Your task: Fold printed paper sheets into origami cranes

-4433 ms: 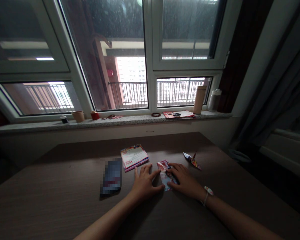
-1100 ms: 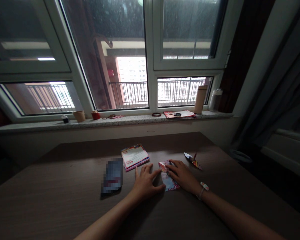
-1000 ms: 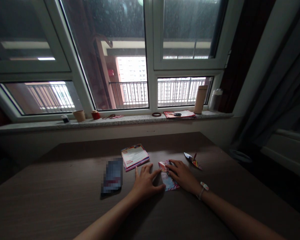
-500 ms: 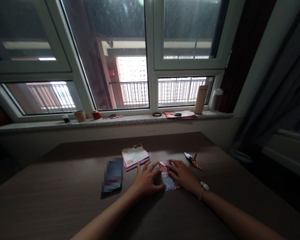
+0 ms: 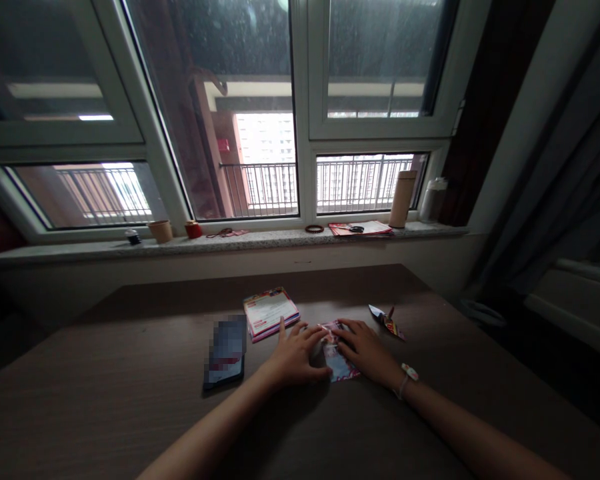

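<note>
A small folded sheet of printed paper (image 5: 338, 363) lies flat on the brown table (image 5: 130, 400). My left hand (image 5: 293, 353) rests palm down at its left edge, fingers stretched toward the sheet's far corner. My right hand (image 5: 365, 350) lies on the sheet's right side, fingers pressing its upper end; a band sits on that wrist. Neither hand lifts the sheet.
A stack of printed sheets (image 5: 270, 312) lies just beyond my left hand, a dark phone (image 5: 225, 352) to its left. A folded paper crane (image 5: 387, 321) sits right of my right hand. The window sill (image 5: 55, 250) holds cups, a flask (image 5: 401, 199), scissors and papers.
My left hand has slid right and forward, its fingers now reaching the sheet's far left corner. My right hand has moved up the sheet since the oldest frame, then stayed put.
</note>
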Available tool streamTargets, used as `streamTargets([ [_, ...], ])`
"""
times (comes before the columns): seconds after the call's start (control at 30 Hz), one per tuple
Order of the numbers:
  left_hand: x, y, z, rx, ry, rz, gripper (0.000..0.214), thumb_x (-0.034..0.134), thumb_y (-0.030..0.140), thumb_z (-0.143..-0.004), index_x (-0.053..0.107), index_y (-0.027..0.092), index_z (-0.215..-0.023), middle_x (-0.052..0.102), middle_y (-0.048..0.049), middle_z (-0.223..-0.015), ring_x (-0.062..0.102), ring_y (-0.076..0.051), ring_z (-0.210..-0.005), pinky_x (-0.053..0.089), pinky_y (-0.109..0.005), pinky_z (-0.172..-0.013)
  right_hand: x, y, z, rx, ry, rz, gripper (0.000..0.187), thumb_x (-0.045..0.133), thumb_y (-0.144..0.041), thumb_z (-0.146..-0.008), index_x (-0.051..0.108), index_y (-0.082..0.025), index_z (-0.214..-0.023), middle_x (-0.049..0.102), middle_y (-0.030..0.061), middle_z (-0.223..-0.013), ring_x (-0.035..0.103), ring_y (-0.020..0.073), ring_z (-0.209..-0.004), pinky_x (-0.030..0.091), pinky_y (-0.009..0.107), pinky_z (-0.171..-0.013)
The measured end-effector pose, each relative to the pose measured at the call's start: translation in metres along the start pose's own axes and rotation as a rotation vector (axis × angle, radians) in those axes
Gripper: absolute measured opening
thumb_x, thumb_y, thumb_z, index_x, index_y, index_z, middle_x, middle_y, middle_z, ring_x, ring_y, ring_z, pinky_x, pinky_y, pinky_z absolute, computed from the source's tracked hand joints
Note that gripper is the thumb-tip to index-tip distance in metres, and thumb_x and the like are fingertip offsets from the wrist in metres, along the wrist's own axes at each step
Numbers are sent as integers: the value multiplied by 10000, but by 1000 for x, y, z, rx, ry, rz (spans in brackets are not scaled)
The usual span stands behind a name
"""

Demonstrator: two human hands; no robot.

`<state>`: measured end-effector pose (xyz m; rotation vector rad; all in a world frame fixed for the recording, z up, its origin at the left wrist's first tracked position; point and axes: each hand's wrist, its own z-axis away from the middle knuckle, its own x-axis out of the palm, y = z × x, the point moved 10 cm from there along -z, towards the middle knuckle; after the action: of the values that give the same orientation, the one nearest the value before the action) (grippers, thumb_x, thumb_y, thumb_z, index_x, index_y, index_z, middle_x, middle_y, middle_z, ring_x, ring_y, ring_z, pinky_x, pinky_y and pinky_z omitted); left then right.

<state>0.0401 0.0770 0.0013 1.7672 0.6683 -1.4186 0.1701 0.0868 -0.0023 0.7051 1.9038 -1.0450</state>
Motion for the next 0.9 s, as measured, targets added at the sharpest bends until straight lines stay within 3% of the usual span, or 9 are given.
streamTargets([
  [0.17,-6,1,-4,14,-7,11,719,594,701,-712,462,392,-1348,487,2,-1422,323,-370,-1335,-138,-692,-1065,1,1,0,0,-4,-3,378,479,-371,-922,572,-301,-1281,496,50,-1383,422,239,-1261,335,407,-1078],
  [0.3,-10,-3,-13,-44,-9,15,497,451,697,-819,617,393,-1175,574,18,-1317,333,-367,-1321,-108,-706,-1061,1,0,-1,-7,1,4,370,479,-356,-921,577,-296,-1273,503,47,-1377,423,234,-1258,340,399,-1074],
  [0.43,-12,-3,-18,-59,49,-14,429,590,650,-761,659,360,-1069,600,9,-1267,314,-366,-1331,-105,-709,-1059,1,0,-1,-12,3,11,373,480,-360,-923,572,-300,-1279,501,43,-1379,430,234,-1249,342,403,-1072],
  [0.9,1,-11,-5,-148,46,40,511,572,662,-761,549,425,-1214,469,47,-1437,264,-385,-1370,-103,-767,-1014,-3,1,0,-13,45,-100,358,489,-351,-921,586,-285,-1259,518,56,-1357,444,232,-1247,343,409,-1078],
])
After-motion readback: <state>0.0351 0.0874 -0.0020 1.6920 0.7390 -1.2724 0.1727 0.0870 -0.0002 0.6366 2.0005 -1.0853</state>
